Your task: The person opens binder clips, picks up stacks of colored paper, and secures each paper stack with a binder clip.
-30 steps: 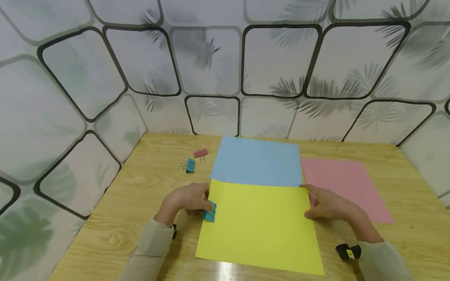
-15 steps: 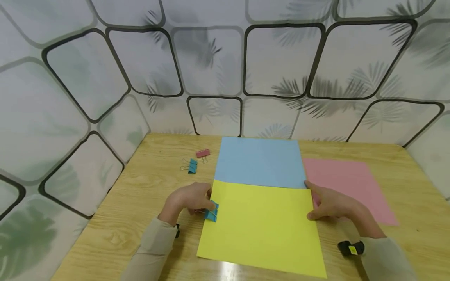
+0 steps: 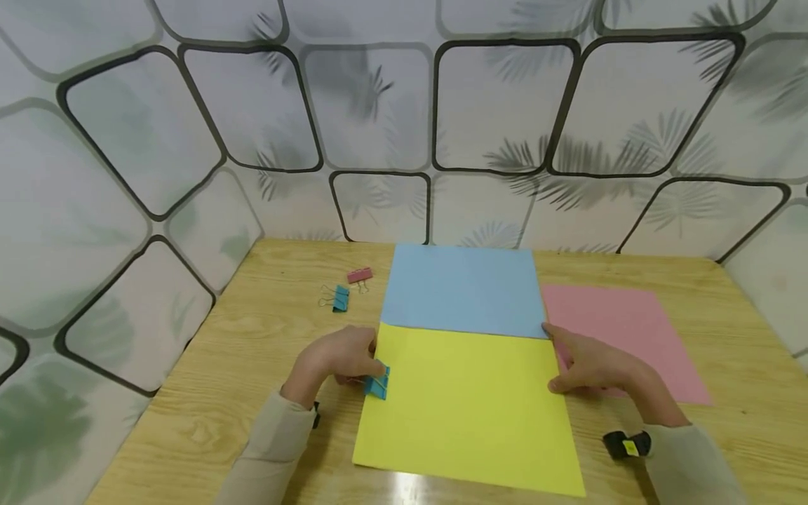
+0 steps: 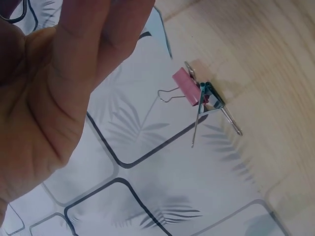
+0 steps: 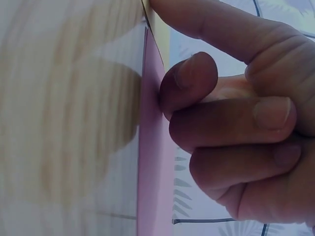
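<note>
My left hand (image 3: 341, 354) pinches a blue binder clip (image 3: 376, 384) at the left edge of a yellow sheet of paper (image 3: 467, 414). Fingers cover part of the clip, so how far it grips the paper is hidden. At the opposite edge, my right hand (image 3: 600, 365) touches the yellow sheet with its index finger near the far corner and its thumb lower down. Its other fingers (image 5: 231, 123) are curled in the right wrist view. A light blue sheet (image 3: 467, 291) shows beyond the yellow one, whose far edge overlaps it.
Right of these, a pink sheet (image 3: 625, 337) lies on the wooden table (image 3: 252, 379), partly behind my right hand. At the back left lie a second blue binder clip (image 3: 340, 299) and a pink binder clip (image 3: 360, 275). A patterned wall (image 3: 379, 140) borders the table.
The right index fingertip has shifted slightly outward at the yellow sheet's far corner. My left hand keeps its pinch on the blue binder clip. The papers stay nearly still.
</note>
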Tool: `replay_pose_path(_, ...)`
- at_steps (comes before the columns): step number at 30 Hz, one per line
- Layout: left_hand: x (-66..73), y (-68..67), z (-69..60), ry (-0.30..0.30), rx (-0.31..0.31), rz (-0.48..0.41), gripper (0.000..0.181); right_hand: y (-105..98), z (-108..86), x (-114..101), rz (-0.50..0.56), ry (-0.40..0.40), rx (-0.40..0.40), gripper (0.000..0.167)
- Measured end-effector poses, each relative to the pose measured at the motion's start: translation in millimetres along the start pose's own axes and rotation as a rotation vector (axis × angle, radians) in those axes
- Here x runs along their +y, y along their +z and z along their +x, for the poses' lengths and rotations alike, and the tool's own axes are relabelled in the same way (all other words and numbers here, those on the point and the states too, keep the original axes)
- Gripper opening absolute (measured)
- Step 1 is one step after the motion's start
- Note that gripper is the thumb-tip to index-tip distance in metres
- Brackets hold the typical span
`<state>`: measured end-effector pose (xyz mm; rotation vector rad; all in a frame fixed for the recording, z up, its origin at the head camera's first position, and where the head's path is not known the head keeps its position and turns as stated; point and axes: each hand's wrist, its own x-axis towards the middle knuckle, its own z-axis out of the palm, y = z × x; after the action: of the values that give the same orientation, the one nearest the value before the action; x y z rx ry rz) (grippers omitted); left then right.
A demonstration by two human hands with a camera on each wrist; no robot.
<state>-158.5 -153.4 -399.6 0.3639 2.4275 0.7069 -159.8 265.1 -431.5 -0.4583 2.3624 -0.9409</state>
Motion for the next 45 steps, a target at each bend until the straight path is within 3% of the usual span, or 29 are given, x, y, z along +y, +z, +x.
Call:
replay_pose_path(8,5.1,1.8,-4.9,0.018,-0.008,0.0,0.039,-3.5,0.1,-4.2,-0.031,0.007,0.027,0.087)
replay_pose_path(18,7.5,6.5,-4.4,-0.01,0.041,0.156,0.048,1.8,-1.2,-5.3,0.031,0.001,0.038,0.073)
replay_pose_path(38,14.7,9.0,-2.1,-0.069,0.023,0.221,0.037,1.5,-4.2,-4.5,-0.072,-0.032,0.089,0.074)
replay_pose_path(45,16.1,9.9,-4.8,-0.084,0.02,0.235,0.04,4.6,-4.0,-5.1,-0.047,-0.001,0.075,0.074)
